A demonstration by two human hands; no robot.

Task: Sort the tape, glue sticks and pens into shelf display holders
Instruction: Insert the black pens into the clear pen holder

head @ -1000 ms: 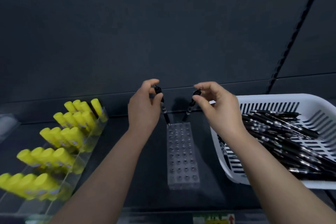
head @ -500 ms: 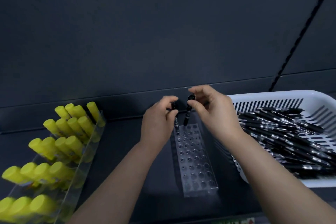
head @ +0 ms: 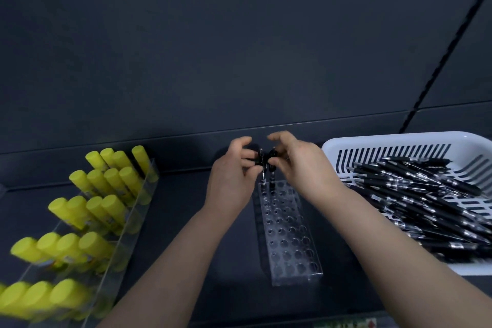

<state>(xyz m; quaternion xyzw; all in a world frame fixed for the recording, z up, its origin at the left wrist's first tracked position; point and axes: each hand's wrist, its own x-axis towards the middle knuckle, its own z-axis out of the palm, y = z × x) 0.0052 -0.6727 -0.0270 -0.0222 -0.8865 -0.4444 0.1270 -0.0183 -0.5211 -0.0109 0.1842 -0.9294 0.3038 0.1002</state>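
A clear acrylic pen holder [head: 288,237] with rows of holes lies on the dark shelf in the middle. Two black pens stand in its far row: the left pen [head: 262,168] and the right pen [head: 272,168]. My left hand [head: 234,181] pinches the left pen near its top. My right hand [head: 300,168] pinches the top of the right pen. The rest of the holder's holes are bare. A white slatted basket [head: 399,141] at the right holds several loose black pens [head: 426,202].
A clear tiered display [head: 127,221] at the left holds several yellow glue sticks [head: 101,205] in rows. The shelf's dark back panel rises just behind the holder. A label strip runs along the shelf's front edge at the bottom.
Both hands came closer together and lowered the two pens, which now stand in the holder's far holes. The view has shifted so the holder sits further right.
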